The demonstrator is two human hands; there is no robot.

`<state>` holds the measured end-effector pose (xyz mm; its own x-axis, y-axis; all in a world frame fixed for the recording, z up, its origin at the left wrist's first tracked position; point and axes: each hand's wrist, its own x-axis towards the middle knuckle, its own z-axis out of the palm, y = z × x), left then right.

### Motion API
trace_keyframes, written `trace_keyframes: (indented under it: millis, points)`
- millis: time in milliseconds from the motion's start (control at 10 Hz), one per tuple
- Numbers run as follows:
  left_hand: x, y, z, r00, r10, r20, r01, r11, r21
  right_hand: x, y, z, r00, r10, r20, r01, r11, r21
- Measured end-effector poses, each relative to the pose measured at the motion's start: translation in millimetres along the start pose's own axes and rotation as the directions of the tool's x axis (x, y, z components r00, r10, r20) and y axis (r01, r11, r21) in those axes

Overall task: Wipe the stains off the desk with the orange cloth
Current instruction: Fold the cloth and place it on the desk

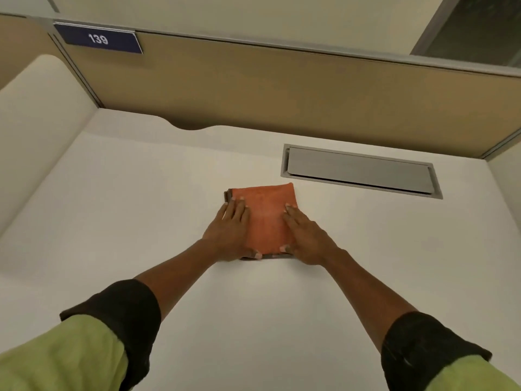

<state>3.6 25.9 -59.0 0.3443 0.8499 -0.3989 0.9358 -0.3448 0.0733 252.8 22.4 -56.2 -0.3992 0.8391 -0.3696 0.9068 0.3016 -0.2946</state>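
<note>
A folded orange cloth (266,218) lies flat on the white desk (141,207), near its middle. My left hand (229,230) rests flat on the cloth's left side, fingers stretched forward, thumb at the near edge. My right hand (306,235) presses flat on the cloth's right side in the same way. Both palms lie on top of the cloth rather than gripping it. A darker layer shows at the cloth's left and near edges. No stain is visible on the desk from here.
A grey metal cable flap (361,170) is set into the desk, just right of and behind the cloth. A tan partition (282,88) with a blue sign "139" (98,38) closes the back. White side panels (36,128) bound the desk on the left and right.
</note>
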Motion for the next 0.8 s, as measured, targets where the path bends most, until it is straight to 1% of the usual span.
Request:
trace_keyframes:
  millis: [100, 200, 400, 500, 600, 700, 800]
  points:
    - [9, -13, 2, 0.998, 0.056, 0.024, -0.057, 0.998, 0.021, 0, 4, 16, 0.999, 0.008, -0.042, -0.011, 0.997, -0.071]
    - [22, -28, -7, 0.988, 0.154, 0.031, -0.154, 0.988, 0.016, -2, -4, 35, 0.994, 0.054, -0.094, -0.060, 0.996, -0.061]
    - [39, -44, -16, 0.973, 0.229, 0.029, -0.231, 0.970, 0.074, 7, -23, 34, 0.984, 0.139, -0.108, -0.143, 0.989, -0.030]
    - [38, -40, -16, 0.979, 0.199, 0.048, -0.202, 0.977, 0.075, 6, -22, 30, 0.983, 0.154, -0.096, -0.156, 0.988, -0.014]
    - [33, -31, -17, 0.985, 0.162, 0.064, -0.168, 0.980, 0.104, -1, -18, 25, 0.985, 0.139, -0.098, -0.138, 0.990, 0.012]
    - [21, -18, -21, 0.988, 0.111, 0.110, -0.130, 0.974, 0.188, -24, -11, 14, 0.985, 0.110, -0.132, -0.105, 0.994, 0.042]
    - [3, 1, -21, 0.991, 0.083, 0.107, -0.108, 0.960, 0.260, -51, -2, 8, 0.983, 0.094, -0.160, -0.086, 0.994, 0.060]
